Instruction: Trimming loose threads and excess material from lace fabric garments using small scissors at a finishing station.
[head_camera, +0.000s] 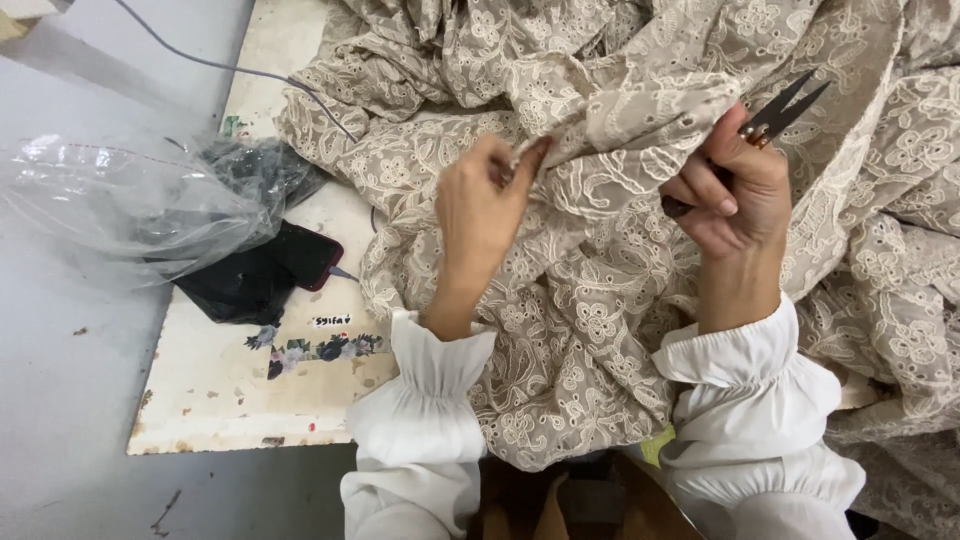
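- Sleeves: two white gathered cuffs (425, 385) at the near edge of the view, one on each forearm, resting against the cloth.
- Beige embroidered eyelet fabric (590, 300): a large heap of lace-patterned cloth, draped over the lap and spreading up and to the right across the work surface.
- Left hand (480, 210): fingers closed in a pinch on a folded edge of the fabric, lifting it slightly off the heap.
- Right hand (735, 190): closed around a pair of small dark thread snips (775, 115), the pointed blades projecting up and right, slightly parted and just clear of the cloth; the hands are apart, with a raised ridge of fabric between them.
- Risk, as a judgement: the blade tips lie close to loose folds, so a snip made before the pinched edge is isolated could nick the embroidery or an eyelet; a slack pinch would let the edge drop back into the heap.
- White worn board with a floral print (250, 400): the table surface left of the cloth.
- Dark phone with a red edge (305, 255): on the board, partly under black cloth, a cable at its end.
- Clear crumpled plastic bag (120, 200): at far left, over dark material.
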